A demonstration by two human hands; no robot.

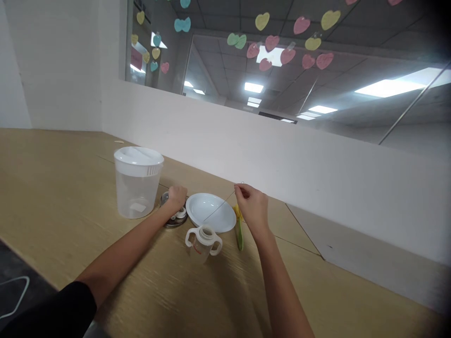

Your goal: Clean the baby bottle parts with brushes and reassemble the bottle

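Observation:
My right hand [252, 204] pinches a thin wire-like rod [222, 203] near its upper end, where a small loop shows. The rod slants down to the left across a white bowl [214, 211]. My left hand [178, 196] is closed above a round dark metal dish [173, 224]; whatever its fingers grip is hidden. Small white parts [180, 213] lie in that dish. In front of the bowl stands a clear two-handled cup [201, 249], its white collar uncovered at the top. Beside the bowl, under my right hand, lies a green-and-yellow utensil [240, 234], partly hidden.
A translucent bucket with a white lid [139, 183] stands left of my left hand on the wooden table [148, 291]. Behind the table runs a white wall [282, 164] with a window above, dotted with heart-shaped paper notes [301, 26].

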